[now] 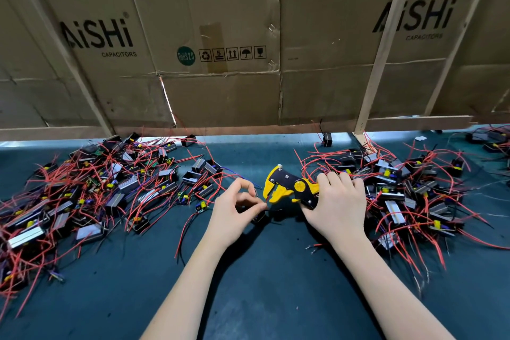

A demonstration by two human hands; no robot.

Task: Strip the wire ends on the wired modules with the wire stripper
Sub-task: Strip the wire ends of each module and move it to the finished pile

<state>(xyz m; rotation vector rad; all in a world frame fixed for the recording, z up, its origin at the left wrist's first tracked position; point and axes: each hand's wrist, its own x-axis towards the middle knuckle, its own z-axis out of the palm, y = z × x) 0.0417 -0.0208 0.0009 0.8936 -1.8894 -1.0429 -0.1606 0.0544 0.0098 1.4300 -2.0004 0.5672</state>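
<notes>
Two bare hands meet at the middle of the dark teal worktop point(248, 298). The right hand point(338, 207) is curled round the handles of a yellow-and-black wire stripper point(289, 188), whose head points left toward the other hand. The left hand point(234, 210) pinches a short red wire end point(265, 199) between thumb and fingertips and holds it at the stripper's jaws; the remaining fingers are curled above. A small dark module point(260, 217) lies on the worktop just under the left hand, mostly hidden by it, so whether the pinched wire belongs to it cannot be told.

A large heap of wired modules point(96, 188) with red and black leads covers the left part of the worktop. A second heap point(408, 190) lies on the right, just beside and partly behind the right hand. One loose wire piece point(314, 246) lies near the right wrist.

Flattened cardboard cartons point(220, 36) printed "AiSHi CAPACITORS" stand as a wall along the far edge, braced by pale wooden battens point(383, 44). A single black module point(327, 138) sits at the gap under the cardboard.
</notes>
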